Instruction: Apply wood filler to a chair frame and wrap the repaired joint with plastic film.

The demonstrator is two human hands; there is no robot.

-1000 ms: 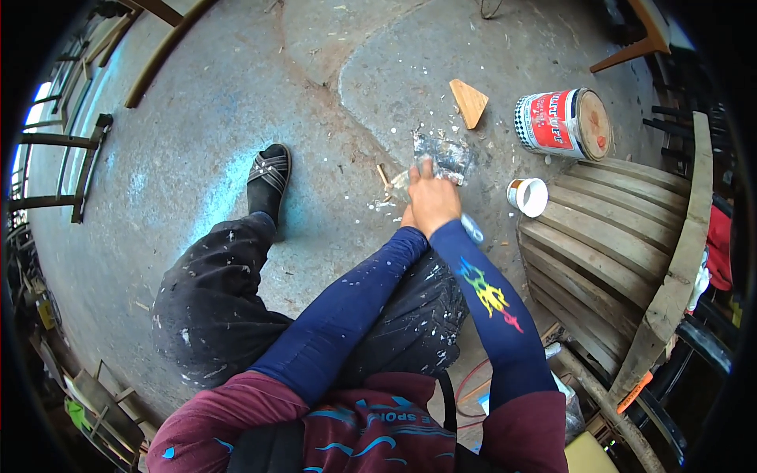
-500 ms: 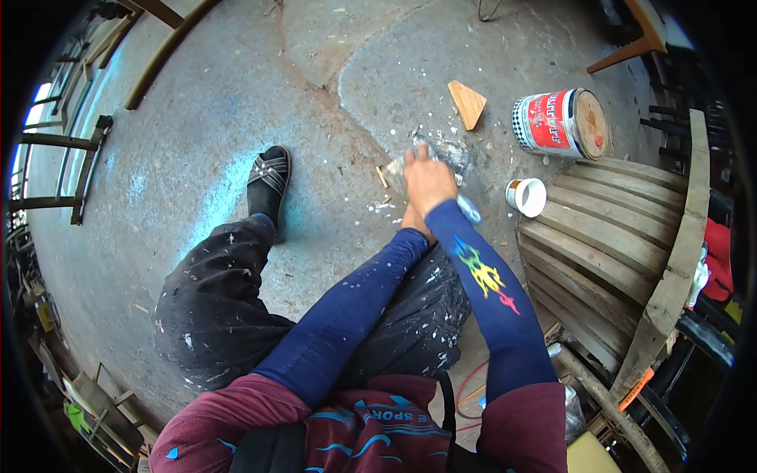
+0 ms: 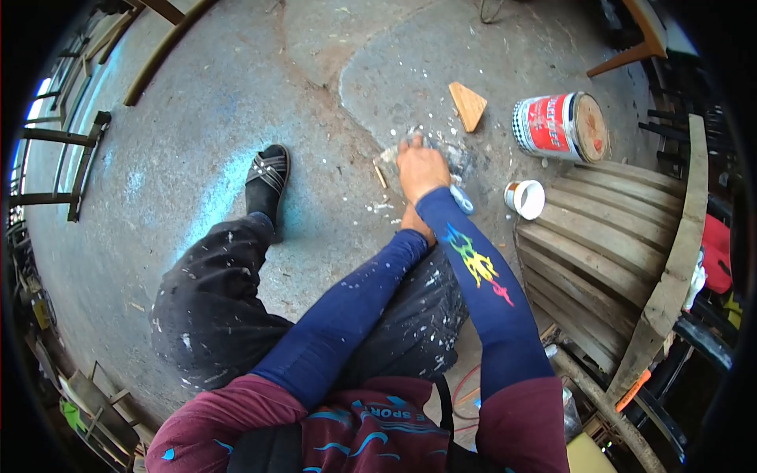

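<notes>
My right hand is low over a paint-smeared flat plate on the concrete floor, its fingers curled on something pale and smeared that I cannot make out. My left hand is beneath it, mostly hidden by my right hand and forearm, so its fingers do not show. A pale blue handle-like object lies just right of my hands. Left of them is a small wooden stick; farther right sits a white tub.
A wooden triangle and a large red-and-white can lie beyond my hands. A slatted wooden piece stands at right. Chair frames line the left edge; a wooden chair leg is upper right. My sandalled foot is at left.
My right hand and forearm have shifted a little left and away from me, across the smeared plate. My left arm has barely moved.
</notes>
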